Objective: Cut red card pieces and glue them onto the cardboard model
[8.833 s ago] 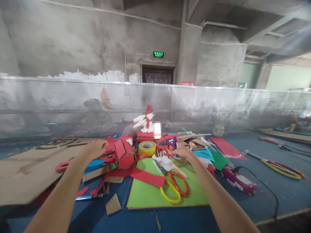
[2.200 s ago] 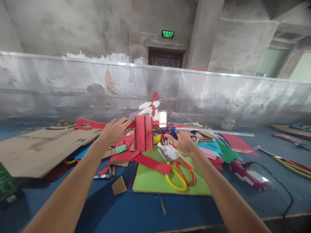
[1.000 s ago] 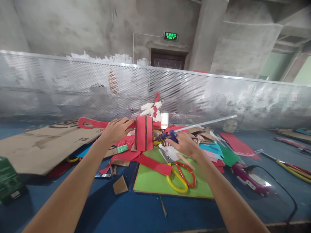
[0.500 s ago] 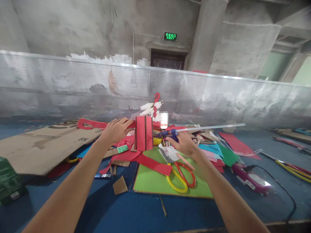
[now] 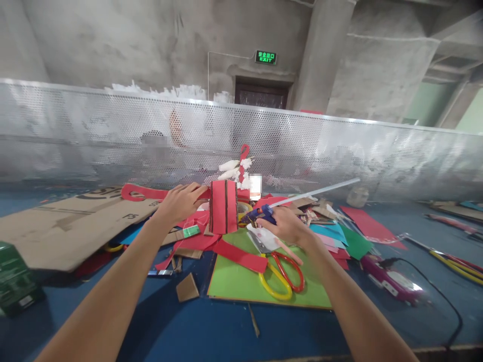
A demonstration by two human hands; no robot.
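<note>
My left hand [image 5: 180,205] is closed around the red cardboard piece, a long strip with a curled end [image 5: 136,192] on the left and a red box-like block [image 5: 224,207] with brown edges on the right. My right hand [image 5: 287,224] grips a blue glue gun [image 5: 260,215], its nozzle pointing down and left at the block's right side. Whether the nozzle touches the block I cannot tell. A long clear glue stick [image 5: 320,191] juts from the gun's back, up to the right. Behind the block lies a yellow tape roll [image 5: 244,208], partly hidden.
Scissors [image 5: 281,279] with red and yellow handles lie on a green board [image 5: 234,289]. A large cardboard sheet [image 5: 75,226] covers the left. Paper scraps [image 5: 328,236], a purple device [image 5: 392,281] with a black cord and a glass jar [image 5: 357,196] stand right. A perforated metal screen [image 5: 320,146] runs behind.
The glue gun has tilted, its nozzle lower and the glue stick's far end higher and further left. My left hand and the red cardboard piece have barely moved.
</note>
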